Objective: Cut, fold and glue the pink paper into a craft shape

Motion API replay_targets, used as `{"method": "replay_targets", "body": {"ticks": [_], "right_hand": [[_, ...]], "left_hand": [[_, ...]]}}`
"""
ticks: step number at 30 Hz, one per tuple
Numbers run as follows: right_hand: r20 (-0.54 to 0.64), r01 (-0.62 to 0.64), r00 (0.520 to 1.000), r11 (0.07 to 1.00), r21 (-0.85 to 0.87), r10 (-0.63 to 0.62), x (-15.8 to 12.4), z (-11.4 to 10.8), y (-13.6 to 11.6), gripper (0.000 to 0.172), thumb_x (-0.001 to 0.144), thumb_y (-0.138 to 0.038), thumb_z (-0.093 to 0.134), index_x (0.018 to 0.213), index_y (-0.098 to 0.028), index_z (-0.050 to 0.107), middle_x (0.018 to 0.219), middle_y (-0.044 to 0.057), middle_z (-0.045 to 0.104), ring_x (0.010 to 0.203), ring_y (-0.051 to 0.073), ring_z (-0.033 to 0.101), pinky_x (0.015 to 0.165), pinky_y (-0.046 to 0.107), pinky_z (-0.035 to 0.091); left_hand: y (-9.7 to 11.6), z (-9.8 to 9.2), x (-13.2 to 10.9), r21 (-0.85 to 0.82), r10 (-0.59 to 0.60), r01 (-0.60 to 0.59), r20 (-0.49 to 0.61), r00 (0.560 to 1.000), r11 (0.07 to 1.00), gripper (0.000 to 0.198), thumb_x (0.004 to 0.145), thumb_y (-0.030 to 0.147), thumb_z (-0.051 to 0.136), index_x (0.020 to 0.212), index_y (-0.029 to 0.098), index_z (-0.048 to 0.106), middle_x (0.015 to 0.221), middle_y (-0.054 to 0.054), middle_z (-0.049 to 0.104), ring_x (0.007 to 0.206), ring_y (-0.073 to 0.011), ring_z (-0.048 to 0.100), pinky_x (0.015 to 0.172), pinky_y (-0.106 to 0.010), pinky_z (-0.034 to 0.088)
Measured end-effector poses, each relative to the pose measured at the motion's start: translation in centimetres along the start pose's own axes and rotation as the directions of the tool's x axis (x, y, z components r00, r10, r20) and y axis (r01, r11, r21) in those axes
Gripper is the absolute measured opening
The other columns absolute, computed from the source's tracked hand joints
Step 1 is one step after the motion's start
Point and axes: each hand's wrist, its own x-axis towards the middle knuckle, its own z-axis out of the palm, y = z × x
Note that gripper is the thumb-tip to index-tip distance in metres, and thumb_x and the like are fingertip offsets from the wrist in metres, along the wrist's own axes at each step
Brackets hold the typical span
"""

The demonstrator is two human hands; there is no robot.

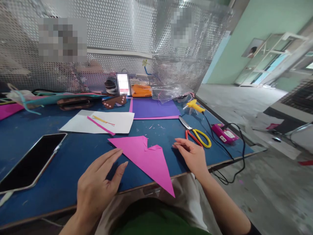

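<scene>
A folded pink paper sheet lies in front of me, its lower corner jutting past the table's front edge. Its top edge has a notch with small creased flaps. On the left, my left hand is open, thumb spread from the straight fingers. Its fingertips are at the paper's left edge; whether they press on it I cannot tell. My right hand hovers right of the paper with loosely bent fingers apart and nothing visible in them. Just behind it lie scissors with one red and one yellow handle.
Behind are a white sheet with paper strips and a purple sheet. A phone lies left. At right, a yellow glue gun has a cord near a magenta power strip. A perforated metal panel stands behind.
</scene>
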Motion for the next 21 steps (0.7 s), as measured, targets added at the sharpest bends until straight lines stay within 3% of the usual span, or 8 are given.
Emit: {"method": "replay_targets", "body": {"ticks": [5,11,13,16,18,21], "right_hand": [[-0.029,0.074,0.997,0.997,0.007,-0.074,1.9,0.1,-2.3,0.015,0.081,-0.031,0.067,0.091,-0.021,0.072,0.08,0.005,0.078,0.075,0.025,0.076,0.076,0.041,0.06],[0.001,0.194,0.981,0.98,0.041,-0.194,8.1,2.9,-5.1,0.008,0.086,-0.025,0.061,0.09,-0.022,0.067,0.076,-0.001,0.07,0.073,0.019,0.07,0.079,0.035,0.055],[0.05,0.172,0.983,0.983,0.063,-0.175,10.3,4.6,-4.9,0.008,0.09,-0.024,0.06,0.089,-0.02,0.067,0.076,-0.001,0.068,0.073,0.017,0.068,0.081,0.036,0.054],[0.126,0.073,0.988,0.992,0.102,-0.086,12.4,6.9,-3.7,0.022,0.095,-0.033,0.062,0.109,-0.016,0.065,0.105,0.005,0.068,0.088,0.019,0.067,0.081,0.039,0.056],[0.158,-0.007,0.987,0.991,0.137,-0.015,12.9,7.8,-2.8,0.033,0.096,-0.036,0.062,0.122,-0.017,0.06,0.121,0.009,0.064,0.1,0.022,0.066,0.084,0.043,0.057],[0.178,-0.115,0.981,0.974,0.194,0.08,12.7,8.2,-1.6,0.035,0.096,-0.035,0.062,0.126,-0.018,0.059,0.126,0.009,0.062,0.104,0.023,0.065,0.087,0.045,0.056]], "left_hand": [[-0.9,0.1,-0.3,-0.078,-0.085,0.093,0.095,0.992,0.993,0.028,0.096,0.041,0.055,0.117,0.027,0.068,0.115,-0.003,0.074,0.103,-0.0233,0.072,0.082,-0.032,0.061],[-1.4,0.1,-0.3,-0.135,-0.094,0.104,0.075,0.993,0.985,0.024,0.096,0.042,0.054,0.108,0.029,0.07,0.105,0.0,0.077,0.093,-0.0209,0.075,0.079,-0.03,0.062],[-1.4,0.2,-0.5,-0.141,-0.092,0.103,0.079,0.993,0.985,0.023,0.095,0.041,0.055,0.107,0.028,0.071,0.105,0.0,0.077,0.093,-0.0208,0.075,0.081,-0.031,0.062],[-1.4,0.3,-0.7,-0.131,-0.095,0.103,0.067,0.993,0.986,0.024,0.095,0.041,0.055,0.108,0.029,0.071,0.105,0.0,0.077,0.093,-0.0206,0.075,0.08,-0.031,0.062],[-1.2,0.3,-0.7,-0.116,-0.094,0.1,0.053,0.994,0.988,0.024,0.095,0.041,0.054,0.107,0.03,0.071,0.104,0.001,0.078,0.091,-0.02,0.075,0.078,-0.03,0.063],[-1.0,0.2,-0.5,-0.101,-0.065,0.069,0.044,0.997,0.992,0.023,0.095,0.04,0.054,0.105,0.03,0.072,0.101,0.001,0.078,0.088,-0.0189,0.076,0.076,-0.029,0.064]]}}
